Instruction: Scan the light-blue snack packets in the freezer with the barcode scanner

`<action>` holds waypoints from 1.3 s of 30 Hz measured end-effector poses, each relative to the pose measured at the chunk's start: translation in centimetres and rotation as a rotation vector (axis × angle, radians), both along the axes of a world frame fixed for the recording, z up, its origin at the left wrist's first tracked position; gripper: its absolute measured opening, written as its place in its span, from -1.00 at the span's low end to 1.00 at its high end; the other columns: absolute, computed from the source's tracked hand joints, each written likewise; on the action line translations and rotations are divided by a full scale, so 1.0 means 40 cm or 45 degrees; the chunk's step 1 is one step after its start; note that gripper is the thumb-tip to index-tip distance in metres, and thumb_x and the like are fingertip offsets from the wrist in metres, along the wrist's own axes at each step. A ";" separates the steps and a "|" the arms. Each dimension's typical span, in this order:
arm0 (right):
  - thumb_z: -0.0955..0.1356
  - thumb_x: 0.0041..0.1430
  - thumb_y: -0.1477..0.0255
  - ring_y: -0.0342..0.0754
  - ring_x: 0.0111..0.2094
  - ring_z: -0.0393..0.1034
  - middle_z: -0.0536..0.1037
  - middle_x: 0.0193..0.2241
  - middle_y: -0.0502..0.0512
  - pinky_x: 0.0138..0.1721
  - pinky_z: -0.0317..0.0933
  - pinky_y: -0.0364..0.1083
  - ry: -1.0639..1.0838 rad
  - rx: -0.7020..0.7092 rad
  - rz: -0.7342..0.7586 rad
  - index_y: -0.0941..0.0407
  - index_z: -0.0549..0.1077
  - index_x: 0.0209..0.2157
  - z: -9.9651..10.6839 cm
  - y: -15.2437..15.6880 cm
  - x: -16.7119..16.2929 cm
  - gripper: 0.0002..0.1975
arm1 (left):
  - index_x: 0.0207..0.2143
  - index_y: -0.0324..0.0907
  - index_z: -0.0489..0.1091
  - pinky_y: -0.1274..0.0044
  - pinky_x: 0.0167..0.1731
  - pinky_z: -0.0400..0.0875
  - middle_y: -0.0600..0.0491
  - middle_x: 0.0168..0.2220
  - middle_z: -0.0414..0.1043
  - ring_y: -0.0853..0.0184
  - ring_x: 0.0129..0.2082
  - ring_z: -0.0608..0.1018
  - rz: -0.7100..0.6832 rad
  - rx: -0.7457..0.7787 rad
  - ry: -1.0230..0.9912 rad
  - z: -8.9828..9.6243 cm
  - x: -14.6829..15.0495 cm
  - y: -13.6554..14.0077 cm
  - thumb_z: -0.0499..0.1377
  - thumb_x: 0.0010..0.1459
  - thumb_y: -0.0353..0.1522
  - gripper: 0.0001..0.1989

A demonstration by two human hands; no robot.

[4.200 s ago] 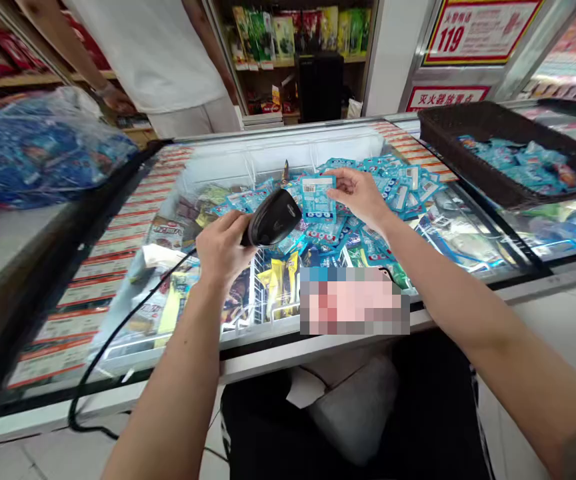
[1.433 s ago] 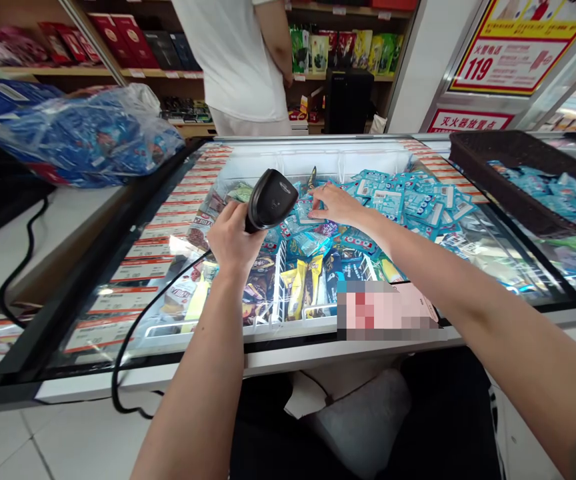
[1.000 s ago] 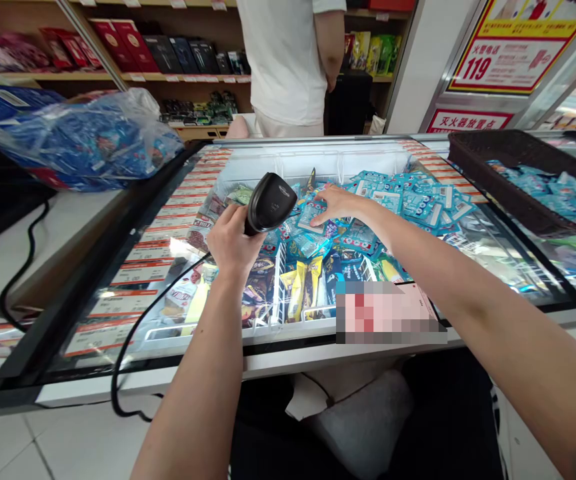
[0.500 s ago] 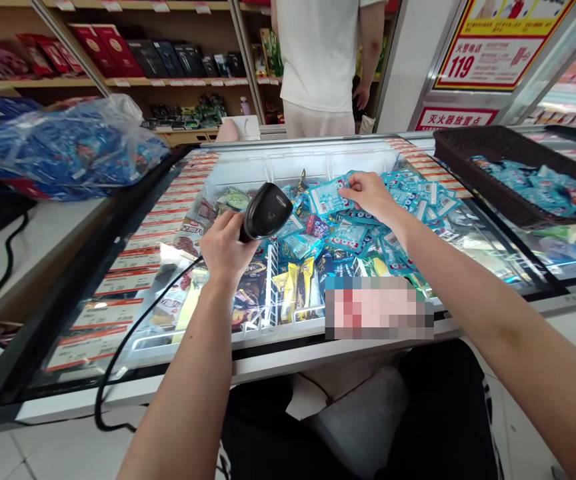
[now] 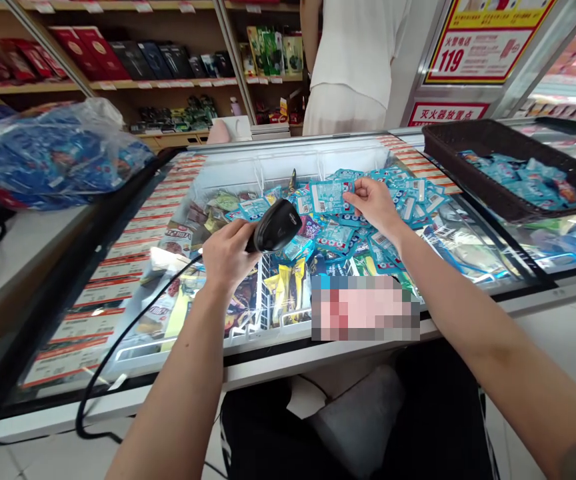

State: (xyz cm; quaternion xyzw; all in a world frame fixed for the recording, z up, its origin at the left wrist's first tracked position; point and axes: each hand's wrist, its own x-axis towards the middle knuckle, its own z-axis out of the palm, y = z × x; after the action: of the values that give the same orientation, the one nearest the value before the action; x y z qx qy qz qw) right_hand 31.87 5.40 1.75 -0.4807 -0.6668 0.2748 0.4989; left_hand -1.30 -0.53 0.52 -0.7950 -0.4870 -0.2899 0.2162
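My left hand (image 5: 229, 252) is clenching the black barcode scanner (image 5: 277, 225), its head pointing at the blue packet (image 5: 329, 197) my right hand (image 5: 375, 204) is pinching by one edge, raised just above the heap of blue packets (image 5: 368, 227) lying on the freezer lid (image 5: 473, 250).

A pixelated patch (image 5: 365, 308) blots out whatever lies on the freezer's front rim (image 5: 268, 363). The left hand (image 5: 228, 252) covers the scanner (image 5: 277, 225) handle, so only its head shows. The print on the blue packet (image 5: 329, 197) in the right hand (image 5: 375, 203) is too small to read. A person in white (image 5: 355, 63) is cut off above the waist by the top edge.
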 end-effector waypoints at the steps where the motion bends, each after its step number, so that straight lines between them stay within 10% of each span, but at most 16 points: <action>1: 0.44 0.10 -0.01 -0.08 -0.65 0.28 0.37 -0.60 -0.07 -0.60 0.13 -0.06 -0.005 0.000 -0.002 0.01 0.29 -0.41 -0.001 -0.001 -0.001 -0.58 | -0.13 -0.10 0.52 0.52 -0.41 0.24 0.04 -0.27 0.56 0.29 -0.28 0.58 -0.014 0.004 0.010 0.001 0.007 0.000 0.15 0.14 -0.35 -0.75; 39: 0.38 0.19 -0.01 0.05 -0.53 0.45 0.48 -0.54 -0.01 -0.34 0.43 0.11 -0.137 0.041 -0.123 0.06 0.41 -0.14 -0.002 0.000 0.003 -0.56 | -0.09 -0.08 0.50 0.48 -0.35 0.27 0.03 -0.22 0.56 0.26 -0.24 0.58 0.003 -0.034 0.064 0.001 0.043 -0.008 0.14 0.16 -0.36 -0.73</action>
State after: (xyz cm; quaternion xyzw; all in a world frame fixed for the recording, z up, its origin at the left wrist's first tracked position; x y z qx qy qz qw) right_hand 31.97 5.39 1.69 -0.5182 -0.6730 0.2134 0.4827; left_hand 0.43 -0.85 0.54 -0.8042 -0.4862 -0.2632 0.2182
